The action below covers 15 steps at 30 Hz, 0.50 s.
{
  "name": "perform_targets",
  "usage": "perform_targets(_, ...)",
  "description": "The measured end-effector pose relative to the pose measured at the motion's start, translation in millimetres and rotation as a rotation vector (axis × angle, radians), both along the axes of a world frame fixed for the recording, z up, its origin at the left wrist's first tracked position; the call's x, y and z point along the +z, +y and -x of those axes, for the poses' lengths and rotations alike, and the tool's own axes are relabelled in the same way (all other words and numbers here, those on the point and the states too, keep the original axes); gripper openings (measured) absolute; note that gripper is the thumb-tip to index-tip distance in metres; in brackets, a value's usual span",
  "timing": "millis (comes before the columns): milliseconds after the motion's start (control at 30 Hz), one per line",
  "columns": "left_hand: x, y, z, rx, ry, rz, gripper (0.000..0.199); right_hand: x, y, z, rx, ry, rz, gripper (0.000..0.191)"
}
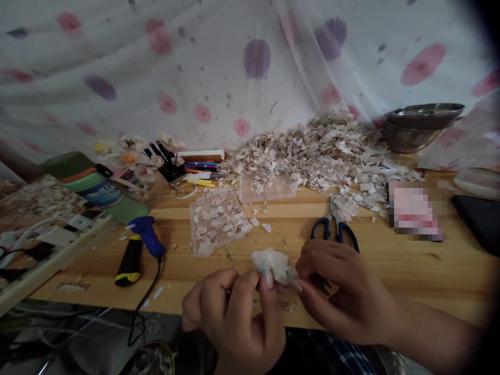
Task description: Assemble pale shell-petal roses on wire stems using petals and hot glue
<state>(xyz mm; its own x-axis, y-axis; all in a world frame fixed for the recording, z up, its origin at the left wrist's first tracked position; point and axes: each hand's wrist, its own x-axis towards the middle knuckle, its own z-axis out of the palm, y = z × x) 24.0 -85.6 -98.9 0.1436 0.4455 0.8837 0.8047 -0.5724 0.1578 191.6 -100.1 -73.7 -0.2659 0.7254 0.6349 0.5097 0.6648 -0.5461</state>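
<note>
A pale, translucent flower of thin layered petals (271, 262) is held above the table's front edge. My left hand (240, 315) is closed, pinching its near side between thumb and forefinger. From the right, my right hand (344, 291) pinches a thin petal at the flower's right side between thumb and fingertips. Just beyond my right hand lie blue-handled scissors (330, 224), their handles toward me and partly covered by the hand. Behind the flower, a clear plastic tray (195, 247) has loose whitish petals spread over it.
A large heap of dry whitish petals (312, 151) fills the back, beside metal bowls (422, 127). At left are a blue glue gun (150, 237) with its cord, a green bottle (99, 190) and a power strip (58, 260). A dark phone-like slab (478, 221) lies at right.
</note>
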Motion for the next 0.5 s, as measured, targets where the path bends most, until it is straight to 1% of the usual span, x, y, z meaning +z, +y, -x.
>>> perform_targets(167, -1.4, 0.7, 1.7, -0.032, 0.029, -0.018, 0.005, -1.9, 2.5, -2.3, 0.003, -0.055, 0.03, 0.015)
perform_targets(500, -3.2, 2.3, 8.1, -0.086, 0.086, -0.057, 0.012, -2.0, 4.0, -3.5, 0.015, -0.09, 0.002, 0.013)
